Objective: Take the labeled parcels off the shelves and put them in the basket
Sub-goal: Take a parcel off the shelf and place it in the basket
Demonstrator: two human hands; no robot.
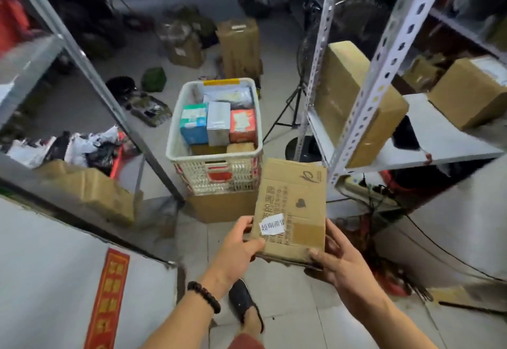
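**A:** Which step?

**B:** Carry-to-basket, I'd say. The basket (173, 134) sits on a brown box (222, 207) on the floor. It's approx. full: blue box (193, 123), white box (218, 122) & red box (242, 125) side by side across it, more pkgs behind.

**A:** Hands?

**B:** L hand (238, 241) pinches the parcel (297, 200) at its near left edge, thumb on top just beside the white label (272, 224), fingers underneath. The parcel is flat cardboard, held in the air. Its far edge sits in front of the basket's near right corner, so it's not in yet. R hand (338, 265) wraps the near right corner, thumb on the near edge, fingers up the right side. Both are closed firmly on it.

**A:** Next move?

**B:** Prob. lift it fwd & up over the near rim, then lay it flat on top of the boxes. There's little free room inside, so it may need tilting or sliding in on edge.

**A:** Anything left to fetch?

**B:** The R-side shelf (444, 140) has a big brown box (354, 96) at its front left corner by the post. Another carton (463, 96) sits at the far right edge w/ a pale patch on top, maybe a label. Can't read it.
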